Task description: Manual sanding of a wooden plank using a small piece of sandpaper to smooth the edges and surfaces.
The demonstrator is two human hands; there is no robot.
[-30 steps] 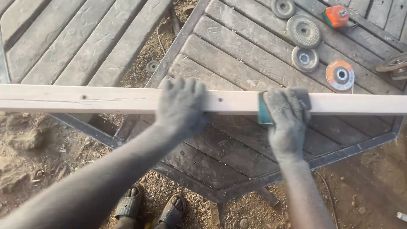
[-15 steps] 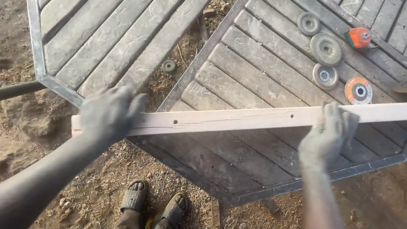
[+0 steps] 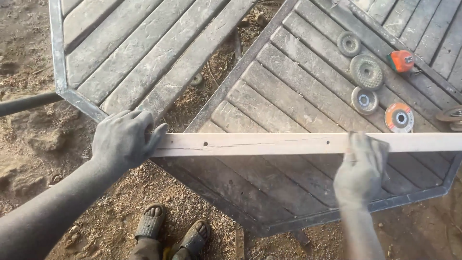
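Now left hand [image 3: 124, 138] grips plank [image 3: 269, 143] end, further right than before; right hand [image 3: 361, 169] clasps it.

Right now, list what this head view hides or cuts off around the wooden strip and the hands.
- Wooden strip: right end cut off by the frame edge; left end covered by the left hand.
- Right hand: fingers cover the strip beneath them, and whatever they may hold.
- Grinding disc: partly cut off at the right edge.

The strip [image 3: 269, 143] in my hands is pale, smooth, matt wood. Beneath it, the slatted tabletop [image 3: 288, 91] looks rough, grey and weathered, framed in dull metal.
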